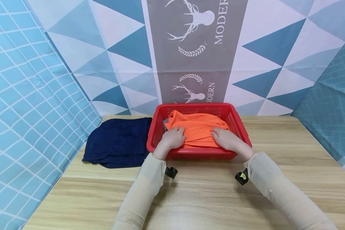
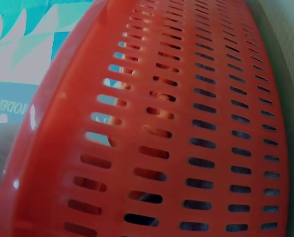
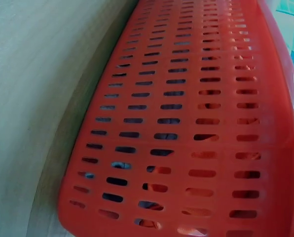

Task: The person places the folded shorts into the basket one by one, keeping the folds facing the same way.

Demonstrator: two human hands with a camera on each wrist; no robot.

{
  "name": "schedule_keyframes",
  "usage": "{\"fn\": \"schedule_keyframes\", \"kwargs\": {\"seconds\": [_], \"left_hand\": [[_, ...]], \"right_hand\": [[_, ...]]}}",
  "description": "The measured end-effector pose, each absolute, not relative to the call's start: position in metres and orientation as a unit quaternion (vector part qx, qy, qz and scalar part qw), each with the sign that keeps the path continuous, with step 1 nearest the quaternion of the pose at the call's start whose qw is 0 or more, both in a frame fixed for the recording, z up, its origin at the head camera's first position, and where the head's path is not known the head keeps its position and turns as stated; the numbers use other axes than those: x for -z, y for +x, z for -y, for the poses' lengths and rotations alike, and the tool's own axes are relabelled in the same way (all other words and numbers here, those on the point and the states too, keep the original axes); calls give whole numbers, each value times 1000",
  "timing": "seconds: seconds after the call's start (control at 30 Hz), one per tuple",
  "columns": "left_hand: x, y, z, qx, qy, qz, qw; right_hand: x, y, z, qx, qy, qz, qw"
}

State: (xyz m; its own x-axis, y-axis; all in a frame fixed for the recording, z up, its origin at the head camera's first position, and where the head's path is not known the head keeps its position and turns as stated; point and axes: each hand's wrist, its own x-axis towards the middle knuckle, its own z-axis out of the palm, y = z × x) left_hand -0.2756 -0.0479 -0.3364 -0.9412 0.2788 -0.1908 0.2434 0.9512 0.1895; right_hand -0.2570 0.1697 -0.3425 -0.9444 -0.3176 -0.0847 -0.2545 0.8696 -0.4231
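Observation:
A folded orange cloth (image 1: pixel 197 129) lies inside a red plastic basket (image 1: pixel 240 123) with slotted walls. My left hand (image 1: pixel 173 138) reaches over the near rim and rests on the cloth's left side, fingers laid forward. On the cloth's right side rests my right hand (image 1: pixel 226 139), its fingers pointing inward and forward. A bit of grey cloth (image 1: pixel 165 124) shows beneath the orange one at the left. In the left wrist view the basket wall (image 2: pixel 181 143) hides most of the hand; the right wrist view shows the slotted wall (image 3: pixel 186 128) with orange behind it.
A dark navy folded cloth (image 1: pixel 118 142) lies on the wooden table (image 1: pixel 201 198), close against the basket's left side. Patterned wall coverings (image 1: pixel 126 57) rise behind the table and along both sides.

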Motion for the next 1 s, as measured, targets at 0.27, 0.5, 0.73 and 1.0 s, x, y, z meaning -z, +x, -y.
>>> {"fn": "schedule_keyframes", "kwargs": {"seconds": [0.27, 0.5, 0.73, 1.0], "left_hand": [[336, -279, 47, -100, 132, -979, 122], [340, -275, 47, -117, 125, -980, 97], [342, -269, 49, -149, 121, -981, 1], [345, -263, 55, -194, 118, -972, -62]], "right_hand": [[343, -260, -172, 216, -160, -960, 70], [347, -257, -170, 242, -149, -957, 61], [347, -253, -159, 240, -106, -965, -14], [345, -249, -145, 266, -75, -957, -84]]}}
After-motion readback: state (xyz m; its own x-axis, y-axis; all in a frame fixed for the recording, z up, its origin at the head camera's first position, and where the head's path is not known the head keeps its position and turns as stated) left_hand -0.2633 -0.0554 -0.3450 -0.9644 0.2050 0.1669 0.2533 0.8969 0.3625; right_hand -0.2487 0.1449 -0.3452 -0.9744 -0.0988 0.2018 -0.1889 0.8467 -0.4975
